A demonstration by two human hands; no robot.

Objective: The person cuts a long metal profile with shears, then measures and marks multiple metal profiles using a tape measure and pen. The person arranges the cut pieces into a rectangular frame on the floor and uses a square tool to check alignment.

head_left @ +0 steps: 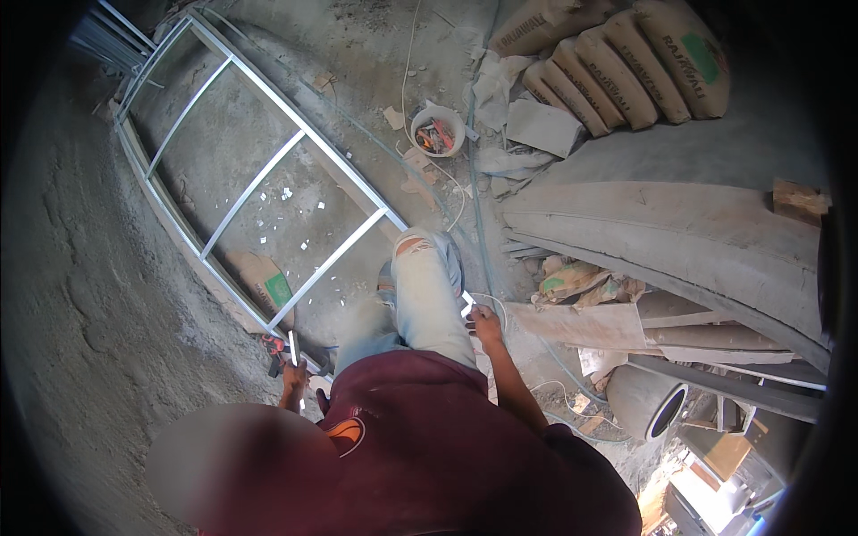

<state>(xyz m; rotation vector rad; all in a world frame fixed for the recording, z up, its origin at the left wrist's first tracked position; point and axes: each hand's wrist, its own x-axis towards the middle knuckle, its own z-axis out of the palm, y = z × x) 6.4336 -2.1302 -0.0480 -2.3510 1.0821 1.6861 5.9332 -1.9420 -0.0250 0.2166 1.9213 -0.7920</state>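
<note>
My left hand (pixel 293 382) is closed around a short white metal strip (pixel 293 347) that stands upright, just beside the near end of a long ladder-like metal frame (pixel 253 185) lying on the dusty floor. A red power tool (pixel 272 343) lies on the floor right by that hand. My right hand (pixel 487 325) grips a small white piece (pixel 466 308) next to my knee in torn light jeans (pixel 424 295). A thin white cable (pixel 497 306) loops past this hand.
A white bucket (pixel 438 129) with red tools stands beyond the frame. Stacked cement sacks (pixel 626 62) fill the back right. Concrete slabs and planks (pixel 679 232) and a grey pipe (pixel 645 402) crowd the right side. A rough wall (pixel 80 295) runs along the left.
</note>
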